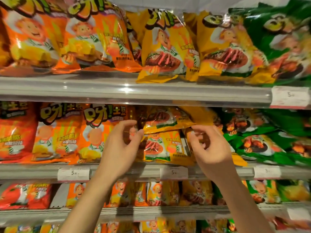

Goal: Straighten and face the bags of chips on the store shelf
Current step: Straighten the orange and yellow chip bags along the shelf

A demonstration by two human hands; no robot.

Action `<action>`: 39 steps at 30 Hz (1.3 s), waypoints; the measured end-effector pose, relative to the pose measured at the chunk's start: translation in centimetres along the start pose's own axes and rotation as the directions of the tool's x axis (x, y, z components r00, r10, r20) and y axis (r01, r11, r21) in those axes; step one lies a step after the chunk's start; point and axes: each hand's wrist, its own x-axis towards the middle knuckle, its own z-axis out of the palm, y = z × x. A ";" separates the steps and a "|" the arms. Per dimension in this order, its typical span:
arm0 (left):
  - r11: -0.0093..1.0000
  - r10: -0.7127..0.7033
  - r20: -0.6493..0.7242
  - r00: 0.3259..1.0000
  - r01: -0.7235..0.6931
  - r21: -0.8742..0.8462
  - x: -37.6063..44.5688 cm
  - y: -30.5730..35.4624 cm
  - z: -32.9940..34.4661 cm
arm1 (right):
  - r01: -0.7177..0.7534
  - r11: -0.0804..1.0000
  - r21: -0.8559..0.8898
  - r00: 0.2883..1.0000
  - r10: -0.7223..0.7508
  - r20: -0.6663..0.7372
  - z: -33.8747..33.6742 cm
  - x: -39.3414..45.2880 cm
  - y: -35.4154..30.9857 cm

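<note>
On the middle shelf, a yellow chip bag (168, 119) lies tipped over on its side across the top of an upright yellow bag (162, 146). My left hand (122, 145) is raised at the tipped bag's left end, thumb and fingers curled close to its edge. My right hand (208, 145) is at its right end, fingers loosely curled just under the bag's corner. Whether either hand grips the bag is unclear through the blur. Orange bags (94, 132) stand to the left and green bags (255, 142) lie slumped to the right.
The upper shelf (134, 91) carries orange, yellow (161, 47) and green bags facing forward, some leaning. Price tags (174, 173) hang on the middle shelf rail. A lower shelf (151, 212) holds several smaller bags.
</note>
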 end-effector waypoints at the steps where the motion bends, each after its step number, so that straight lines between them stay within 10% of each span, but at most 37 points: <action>1: 0.999 -0.011 0.046 0.999 0.009 0.041 1.1 -0.1 0.5 | 0.005 0.997 -0.071 1.000 -0.005 0.002 0.4 1.0 -0.1; 10: 0.991 -0.130 0.284 0.950 0.126 0.035 5.8 -1.2 3.8 | -0.076 0.957 -0.281 0.997 0.083 0.013 3.6 3.0 -0.4; 32: 0.943 -0.281 0.262 0.923 0.316 -0.105 5.1 -0.3 0.3 | -0.068 0.980 0.187 0.971 0.022 0.237 2.1 1.1 -2.2; 35: 0.948 -0.254 0.253 0.934 0.292 -0.125 4.5 -0.6 -0.2 | 0.064 0.998 -0.022 0.998 -0.064 0.016 0.9 2.2 -1.1; 39: 0.955 -0.228 0.252 0.940 0.266 -0.128 4.1 -0.6 -0.4 | -0.111 0.872 -0.477 0.988 0.150 0.043 -0.3 4.4 1.2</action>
